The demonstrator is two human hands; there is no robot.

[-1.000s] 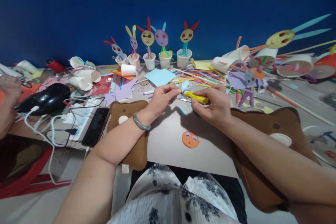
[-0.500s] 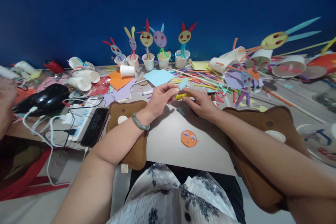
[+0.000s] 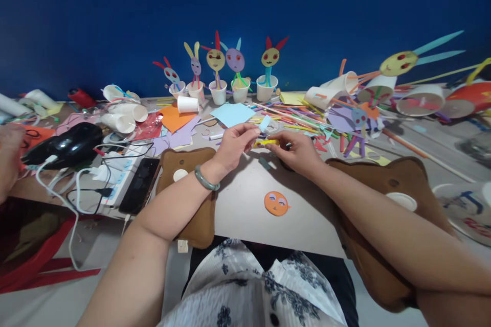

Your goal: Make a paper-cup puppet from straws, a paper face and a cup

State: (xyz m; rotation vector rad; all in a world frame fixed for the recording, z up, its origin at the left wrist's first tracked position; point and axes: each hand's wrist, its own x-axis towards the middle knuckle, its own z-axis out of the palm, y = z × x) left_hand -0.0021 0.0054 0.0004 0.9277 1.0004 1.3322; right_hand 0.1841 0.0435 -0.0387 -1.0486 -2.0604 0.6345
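My left hand (image 3: 238, 144) pinches a small light blue paper piece (image 3: 264, 122) between thumb and fingertips, above the table. Close on its right, my right hand (image 3: 294, 150) is closed round a yellow tool (image 3: 266, 142), whose kind I cannot make out. The tool's tip points toward my left hand. On the grey table (image 3: 245, 204) nearer my body lies an orange paper disc (image 3: 275, 203) with a drawn face. A small grey-blue scrap (image 3: 264, 163) rests below the hands.
Paper-faced figures stand in white cups (image 3: 267, 89) along the back. Coloured sticks (image 3: 303, 117) and a light blue sheet (image 3: 232, 114) lie before them. Brown cushions (image 3: 194, 230) flank the work spot. A power strip (image 3: 123, 176), cables and another person's hand (image 3: 9, 156) are at left.
The blue paper piece has shifted slightly left and down with my left hand's fingers. My right hand's fingers have closed in more round the yellow tool, and the view has shifted a little.
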